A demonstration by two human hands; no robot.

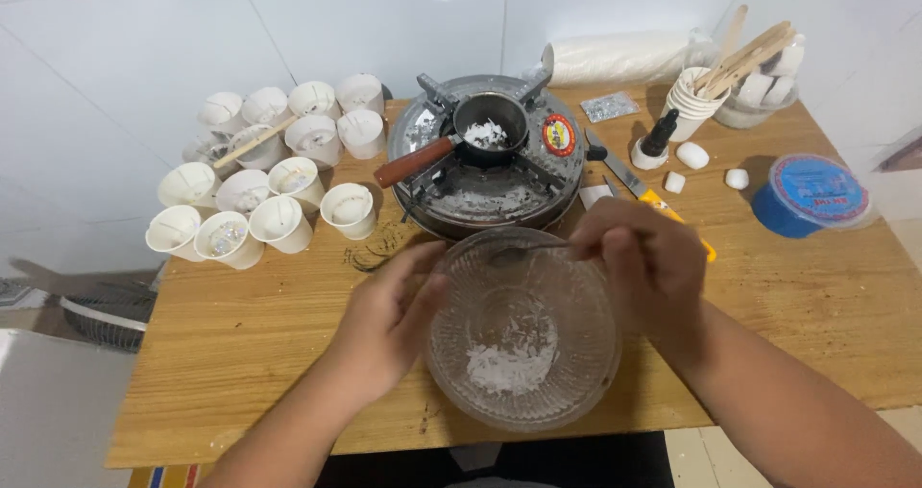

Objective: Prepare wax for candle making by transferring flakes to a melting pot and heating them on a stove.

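1. Two hands work at a clear glass bowl (523, 329) tilted near the wooden table's (250, 353) front edge, white flakes (509, 363) low inside it
2. The left hand (389, 320) grips the bowl's left rim
3. The right hand (648, 262) pinches what looks like a spoon handle (533, 251)
4. Behind stand a small pot (490, 123) on a round burner (490, 176) and paper cups (279, 157)

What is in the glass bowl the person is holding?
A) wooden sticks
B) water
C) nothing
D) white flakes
D: the glass bowl, steadied by the left hand with the right hand at its rim, holds a small heap of white flakes.
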